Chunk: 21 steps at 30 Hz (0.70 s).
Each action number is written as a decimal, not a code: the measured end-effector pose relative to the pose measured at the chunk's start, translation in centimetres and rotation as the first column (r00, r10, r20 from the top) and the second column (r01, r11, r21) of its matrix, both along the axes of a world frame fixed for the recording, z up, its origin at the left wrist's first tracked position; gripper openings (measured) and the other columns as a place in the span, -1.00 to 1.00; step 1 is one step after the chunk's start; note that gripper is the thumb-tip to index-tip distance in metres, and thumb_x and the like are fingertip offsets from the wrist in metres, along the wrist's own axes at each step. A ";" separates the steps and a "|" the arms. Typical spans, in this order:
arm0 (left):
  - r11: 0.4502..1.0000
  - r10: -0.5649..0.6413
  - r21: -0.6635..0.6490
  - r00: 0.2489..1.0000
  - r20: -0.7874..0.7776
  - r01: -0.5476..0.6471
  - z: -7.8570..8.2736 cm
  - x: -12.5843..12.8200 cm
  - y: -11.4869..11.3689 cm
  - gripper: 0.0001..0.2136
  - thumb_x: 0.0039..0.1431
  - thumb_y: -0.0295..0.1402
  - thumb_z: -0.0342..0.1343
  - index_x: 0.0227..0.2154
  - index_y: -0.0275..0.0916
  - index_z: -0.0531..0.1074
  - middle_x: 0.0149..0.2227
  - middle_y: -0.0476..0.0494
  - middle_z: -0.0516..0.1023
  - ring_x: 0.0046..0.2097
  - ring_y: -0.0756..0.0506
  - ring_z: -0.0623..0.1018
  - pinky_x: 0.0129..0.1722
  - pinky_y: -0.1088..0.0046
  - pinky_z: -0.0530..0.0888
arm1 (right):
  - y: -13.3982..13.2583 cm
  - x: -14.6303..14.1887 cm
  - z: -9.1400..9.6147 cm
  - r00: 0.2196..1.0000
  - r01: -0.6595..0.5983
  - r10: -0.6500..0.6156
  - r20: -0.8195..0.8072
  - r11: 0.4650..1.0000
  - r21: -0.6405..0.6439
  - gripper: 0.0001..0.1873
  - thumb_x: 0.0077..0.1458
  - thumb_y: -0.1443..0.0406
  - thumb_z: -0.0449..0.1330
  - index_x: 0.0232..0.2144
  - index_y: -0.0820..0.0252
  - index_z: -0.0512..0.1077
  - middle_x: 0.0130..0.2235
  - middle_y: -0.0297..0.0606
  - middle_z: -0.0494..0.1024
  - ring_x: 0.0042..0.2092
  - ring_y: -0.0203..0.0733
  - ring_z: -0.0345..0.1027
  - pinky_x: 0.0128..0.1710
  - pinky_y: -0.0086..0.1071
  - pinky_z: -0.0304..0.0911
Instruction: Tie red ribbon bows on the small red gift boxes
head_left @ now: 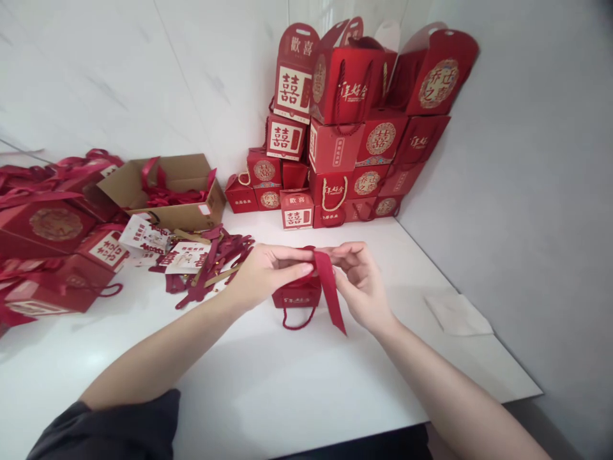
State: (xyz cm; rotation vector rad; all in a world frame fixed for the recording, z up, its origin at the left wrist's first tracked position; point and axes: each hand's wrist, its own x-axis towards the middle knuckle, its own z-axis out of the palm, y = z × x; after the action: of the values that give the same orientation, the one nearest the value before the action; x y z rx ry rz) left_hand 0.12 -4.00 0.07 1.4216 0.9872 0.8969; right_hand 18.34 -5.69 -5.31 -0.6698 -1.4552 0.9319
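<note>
A small red gift box (297, 295) with a cord handle stands on the white table (268, 383) in front of me. A red ribbon (330, 289) runs over its top and hangs down its right side. My left hand (268, 271) pinches the ribbon at the box's top from the left. My right hand (361, 278) pinches the same ribbon from the right, fingertips almost meeting the left hand's.
A stack of red gift boxes (354, 128) fills the back corner. An open cardboard carton (167, 191) with ribbons, loose ribbons and printed cards (191, 259) lie at left, beside flat red boxes (52, 255). A white sheet (457, 314) lies right. Grey wall at right.
</note>
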 end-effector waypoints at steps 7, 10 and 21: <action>0.999 -0.031 -0.013 0.997 -0.070 0.030 -0.6 0.6 -0.5 -0.73 -0.06 -0.34 0.32 -0.28 -0.29 0.44 -0.36 -0.12 0.65 -0.33 -0.06 0.62 -0.29 0.45 0.55 | 0.9 0.4 -0.7 0.998 -0.038 0.029 -0.047 0.977 -0.210 -0.89 0.08 0.24 0.26 -0.34 0.16 0.49 -0.25 -0.25 0.63 -0.20 -0.18 0.51 -0.11 -0.28 0.39; 0.994 -0.083 -0.080 0.989 -0.120 0.073 -0.1 0.4 -0.5 -0.65 -0.09 -0.35 0.34 -0.22 -0.28 0.42 -0.40 -0.10 0.63 -0.37 -0.04 0.61 -0.32 0.46 0.54 | 1.2 0.6 -0.4 0.974 -0.126 0.056 -0.220 0.939 -0.319 -0.86 0.09 0.20 0.25 -0.37 0.15 0.44 -0.26 -0.26 0.64 -0.24 -0.17 0.54 -0.17 -0.25 0.43; 0.860 -0.510 -0.193 0.817 -0.270 0.473 0.0 0.4 -1.5 -0.75 0.02 -0.25 0.25 -0.28 -0.30 0.60 -0.36 -0.17 0.62 -0.36 -0.04 0.56 -0.37 0.50 0.49 | 3.4 2.3 -0.6 0.882 -0.155 -0.109 -0.459 0.852 -0.500 -0.88 0.07 0.26 0.25 -0.29 0.14 0.45 -0.25 -0.30 0.65 -0.17 -0.22 0.56 -0.08 -0.34 0.47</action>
State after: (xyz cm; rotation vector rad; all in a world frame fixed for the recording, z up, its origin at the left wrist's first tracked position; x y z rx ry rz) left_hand 0.49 -5.52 0.03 1.6432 0.8195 0.2259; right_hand 20.61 -2.31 -5.92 -0.7493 -0.7628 1.4272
